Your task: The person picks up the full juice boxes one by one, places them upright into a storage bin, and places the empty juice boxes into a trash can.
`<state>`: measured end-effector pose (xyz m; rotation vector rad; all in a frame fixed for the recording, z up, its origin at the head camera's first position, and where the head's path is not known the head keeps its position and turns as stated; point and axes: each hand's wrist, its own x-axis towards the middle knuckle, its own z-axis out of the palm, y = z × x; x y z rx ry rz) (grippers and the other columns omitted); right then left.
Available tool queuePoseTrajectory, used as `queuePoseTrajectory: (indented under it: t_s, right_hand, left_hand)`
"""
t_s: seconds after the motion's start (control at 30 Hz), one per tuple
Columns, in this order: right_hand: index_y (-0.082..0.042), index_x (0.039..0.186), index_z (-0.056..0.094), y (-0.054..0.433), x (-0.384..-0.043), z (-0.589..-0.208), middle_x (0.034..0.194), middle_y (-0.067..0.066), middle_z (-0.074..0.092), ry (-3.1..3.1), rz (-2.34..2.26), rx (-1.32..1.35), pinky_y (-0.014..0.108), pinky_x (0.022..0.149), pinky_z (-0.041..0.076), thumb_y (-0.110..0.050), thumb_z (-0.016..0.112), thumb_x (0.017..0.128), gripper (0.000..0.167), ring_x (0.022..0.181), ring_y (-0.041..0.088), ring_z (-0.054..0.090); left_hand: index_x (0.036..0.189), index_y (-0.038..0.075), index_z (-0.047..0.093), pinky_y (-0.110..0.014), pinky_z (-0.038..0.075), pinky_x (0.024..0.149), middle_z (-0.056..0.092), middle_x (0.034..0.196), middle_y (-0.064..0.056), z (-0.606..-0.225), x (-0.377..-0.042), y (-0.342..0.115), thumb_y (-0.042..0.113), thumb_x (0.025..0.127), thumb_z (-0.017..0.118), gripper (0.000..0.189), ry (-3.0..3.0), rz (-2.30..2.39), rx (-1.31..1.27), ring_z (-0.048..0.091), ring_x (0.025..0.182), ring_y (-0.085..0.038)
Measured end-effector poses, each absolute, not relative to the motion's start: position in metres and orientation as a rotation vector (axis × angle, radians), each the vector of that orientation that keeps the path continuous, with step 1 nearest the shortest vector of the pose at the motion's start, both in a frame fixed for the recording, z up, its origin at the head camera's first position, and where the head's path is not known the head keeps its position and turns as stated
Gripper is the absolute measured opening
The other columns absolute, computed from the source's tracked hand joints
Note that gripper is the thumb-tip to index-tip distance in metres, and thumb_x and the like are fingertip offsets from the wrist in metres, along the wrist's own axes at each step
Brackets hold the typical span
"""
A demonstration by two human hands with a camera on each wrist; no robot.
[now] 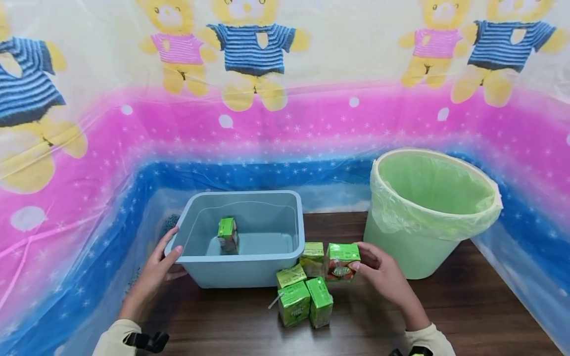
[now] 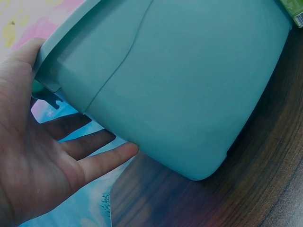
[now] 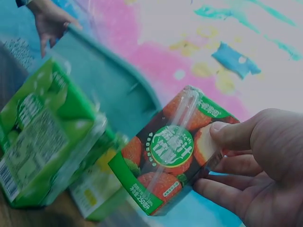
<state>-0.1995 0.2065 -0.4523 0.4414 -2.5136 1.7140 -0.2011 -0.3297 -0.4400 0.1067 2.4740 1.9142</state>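
At the left end of a blue-grey plastic basin (image 1: 236,273), my left hand (image 1: 153,272) holds the rim, thumb over the edge and fingers against the outer wall. My right hand (image 1: 385,274) pinches a green-topped juice box (image 1: 342,262) by its right side; the right wrist view shows strawberry pictures and a wrapped straw on it. One juice box (image 1: 228,235) stands inside the basin. Several more, including a green juice box (image 1: 294,304) with a straw sticking out at its side and another juice box (image 1: 319,302), cluster by the basin's front right corner.
A pale green bin (image 1: 401,247) lined with a thin bag (image 1: 387,212) stands on the right of the dark wooden table (image 1: 231,321). A patterned sheet (image 1: 311,118) with bears surrounds the back and sides.
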Motion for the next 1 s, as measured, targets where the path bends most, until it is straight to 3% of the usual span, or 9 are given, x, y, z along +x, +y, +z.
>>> queuePoseTrajectory:
  t_s: [0.17, 0.33, 0.63, 1.0]
  right_hand:
    - [-0.004, 0.141, 0.055, 0.200, -0.197, -0.433, 0.130, 0.018, 0.066, -2.458, 1.736, 0.438, 0.028, 0.085, 0.057, -0.020, 0.074, 0.095, 0.052, 0.117, 0.029, 0.064]
    - [-0.006, 0.142, 0.055, 0.195, -0.194, -0.410, 0.131, 0.017, 0.065, -2.434, 1.731, 0.413, 0.025, 0.086, 0.056, -0.020, 0.074, 0.095, 0.052, 0.114, 0.015, 0.065]
    - [-0.004, 0.142, 0.055, 0.189, -0.200, -0.373, 0.132, 0.017, 0.065, -2.345, 1.669, 0.470, 0.020, 0.086, 0.056, -0.017, 0.073, 0.096, 0.051, 0.110, 0.004, 0.065]
    - [-0.012, 0.141, 0.059, 0.170, -0.216, -0.328, 0.131, 0.008, 0.067, -2.333, 1.663, 0.533, 0.026, 0.088, 0.057, -0.025, 0.076, 0.094, 0.052, 0.117, 0.022, 0.066]
  left_hand:
    - [0.165, 0.024, 0.007, -0.061, 0.055, 0.088, 0.012, 0.162, -0.031, -0.439, -0.200, -0.329, 0.031, 0.110, 0.044, 0.066, 2.499, 1.901, 0.106, 0.068, 0.107, -0.030]
    - [0.165, 0.026, 0.006, -0.062, 0.054, 0.089, 0.012, 0.163, -0.031, -0.440, -0.201, -0.328, 0.033, 0.110, 0.044, 0.067, 2.498, 1.887, 0.080, 0.065, 0.111, -0.043]
    - [0.165, 0.026, 0.006, -0.055, 0.057, 0.087, 0.013, 0.162, -0.031, -0.441, -0.204, -0.329, 0.033, 0.110, 0.043, 0.066, 2.488, 1.906, 0.145, 0.071, 0.098, -0.018]
    - [0.165, 0.027, 0.009, -0.047, 0.060, 0.083, 0.014, 0.162, -0.031, -0.444, -0.202, -0.329, 0.033, 0.110, 0.043, 0.065, 2.488, 1.930, 0.126, 0.071, 0.092, -0.010]
